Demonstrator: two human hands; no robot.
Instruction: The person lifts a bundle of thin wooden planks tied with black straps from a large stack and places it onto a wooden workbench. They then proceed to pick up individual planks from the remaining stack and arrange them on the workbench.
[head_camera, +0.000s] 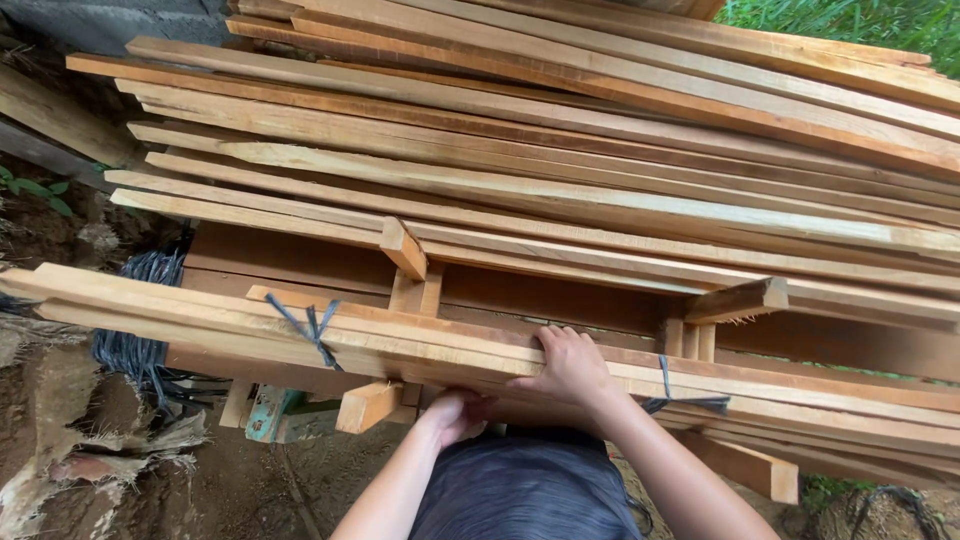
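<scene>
A bundle of long pale wooden slats (200, 315), tied with dark cord at two places, lies across the front of a tall lumber stack. My right hand (572, 362) rests on top of the bundle near its middle, fingers curled over the far edge. My left hand (452, 412) grips the bundle from beneath, fingers wrapped under its lower edge. Both forearms reach up from my dark shirt (520, 490).
The stack of long planks (600, 170) fills the upper view, with short wooden spacer blocks (402, 248) between layers. A coil of dark cord (140, 340) lies left on the dirt ground. A teal object (268, 412) sits beneath. Grass (850, 20) shows top right.
</scene>
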